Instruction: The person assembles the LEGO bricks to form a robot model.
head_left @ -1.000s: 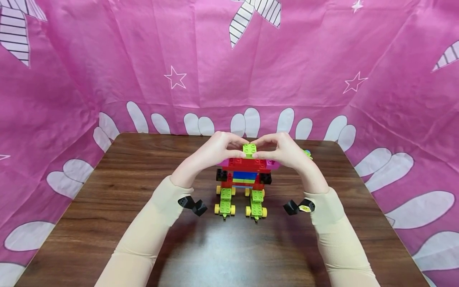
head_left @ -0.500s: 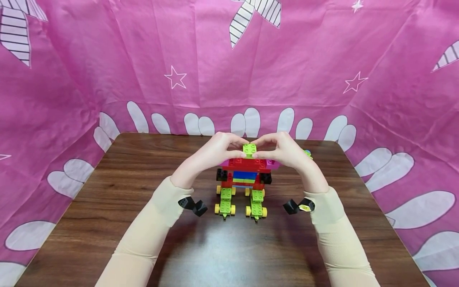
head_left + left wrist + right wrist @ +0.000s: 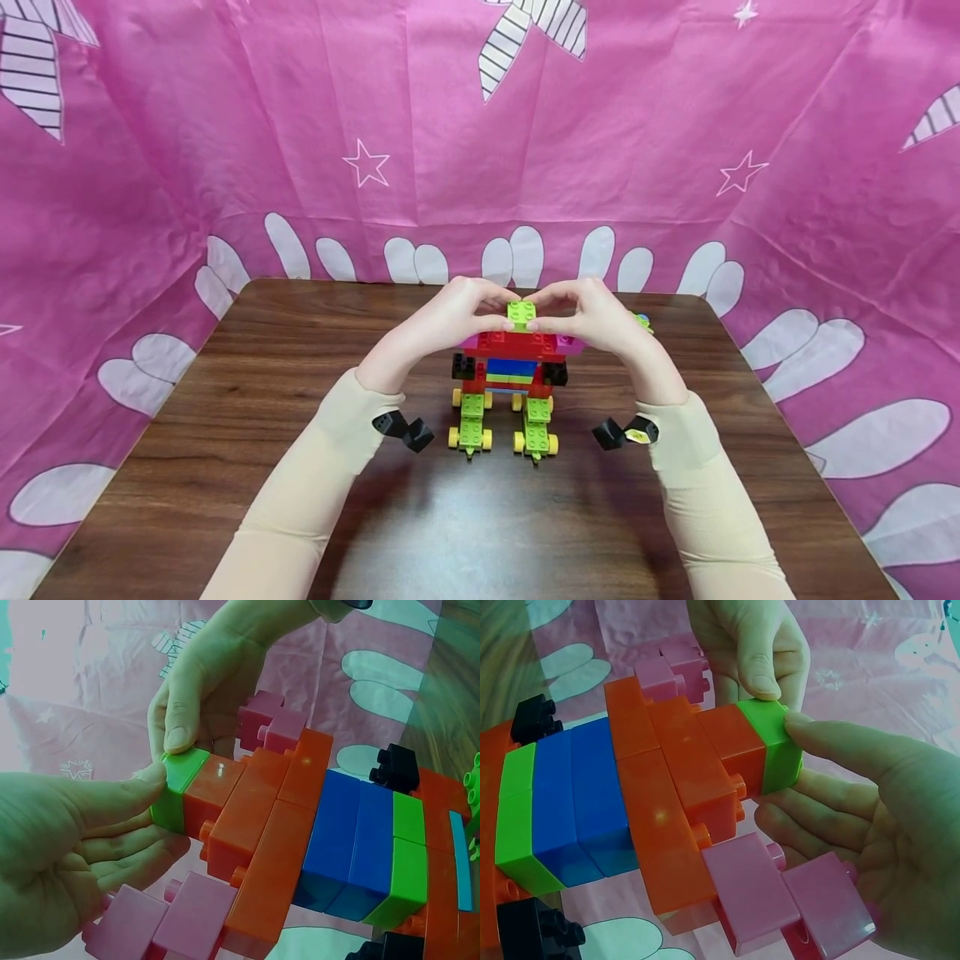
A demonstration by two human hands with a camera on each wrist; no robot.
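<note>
A toy figure built of blocks stands upright on the table, with a red block body [image 3: 513, 343], a blue and green middle [image 3: 349, 844] and pink blocks [image 3: 750, 881] at both shoulders. Its top is a bright green block [image 3: 522, 313] on a red one. My left hand [image 3: 457, 312] pinches the green block from the left, thumb in front and fingers behind. From the right my right hand [image 3: 588, 312] pinches the same block in the same way. Black blocks [image 3: 554, 372] jut out at the sides, and the green wheeled feet [image 3: 472, 421] have yellow wheels.
The brown wooden table [image 3: 285, 358] reaches back to a pink patterned cloth [image 3: 450, 150] that hangs behind and at both sides. A small green and blue piece [image 3: 642, 322] shows partly behind the right wrist.
</note>
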